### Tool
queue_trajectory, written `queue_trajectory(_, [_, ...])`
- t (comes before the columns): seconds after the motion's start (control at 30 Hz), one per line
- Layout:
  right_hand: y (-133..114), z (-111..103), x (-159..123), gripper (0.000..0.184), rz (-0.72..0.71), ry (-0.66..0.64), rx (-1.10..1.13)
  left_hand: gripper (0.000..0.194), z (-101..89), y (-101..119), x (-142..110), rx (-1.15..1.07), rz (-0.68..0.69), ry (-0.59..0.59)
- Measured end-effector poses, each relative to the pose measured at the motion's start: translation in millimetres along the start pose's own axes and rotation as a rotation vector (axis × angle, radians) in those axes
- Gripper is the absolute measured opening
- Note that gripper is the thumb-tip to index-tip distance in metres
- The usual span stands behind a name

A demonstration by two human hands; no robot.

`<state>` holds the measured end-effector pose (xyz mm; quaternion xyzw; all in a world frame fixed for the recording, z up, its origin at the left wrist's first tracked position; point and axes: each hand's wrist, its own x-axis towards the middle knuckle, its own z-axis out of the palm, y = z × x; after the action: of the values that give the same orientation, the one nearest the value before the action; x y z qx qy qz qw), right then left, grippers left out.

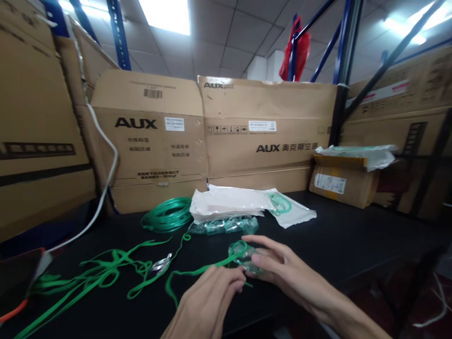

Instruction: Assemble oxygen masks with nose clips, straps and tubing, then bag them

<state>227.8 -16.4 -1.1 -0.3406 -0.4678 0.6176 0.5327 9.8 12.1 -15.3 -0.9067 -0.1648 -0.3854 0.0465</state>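
Observation:
My left hand [208,294] pinches a green elastic strap [192,273] that trails left over the black table [353,240]. My right hand [278,268] is closed on a small clear plastic mask piece [245,254], and the strap meets that piece between the two hands. More loose green straps [95,275] lie tangled at the left. A small metal clip [160,264] rests among them.
A coil of green tubing [167,214], clear packed parts [224,225] and white plastic bags [243,200] lie behind my hands. Large AUX cardboard boxes [212,132] wall off the back and left. A small carton [344,181] stands at the back right. A white cable [106,179] hangs at the left.

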Motion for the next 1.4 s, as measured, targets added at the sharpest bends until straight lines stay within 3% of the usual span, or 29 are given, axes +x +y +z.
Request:
queue_trajectory(0.1, [-1,-2,0,0.050,0.026,0.007,-0.029,0.033,-10.1,-1,4,0.004,-0.085,-0.016])
queue_trajectory(0.2, [3,-7,2,0.065,0.062,0.016,-0.121,0.033,-11.6,-4,3,-0.031,-0.182,-0.060])
queue_trajectory(0.4, [9,-15,6,0.066,0.094,-0.034,-0.276,0.017,-12.5,1,7,-0.138,-0.376,-0.043])
queue_trajectory(0.63, [1,-5,5,0.030,0.006,-0.069,-0.315,0.012,-19.3,-1,10,-0.220,-0.508,-0.027])
queue_trajectory(1.2, [5,-1,-6,0.021,0.011,-0.078,-0.573,0.011,-22.1,1,10,-0.361,-0.565,-0.030])
queue_trajectory(1.4, [2,3,-5,0.037,-0.008,-0.072,-0.686,0.012,-22.8,3,11,-0.404,-0.553,-0.038])
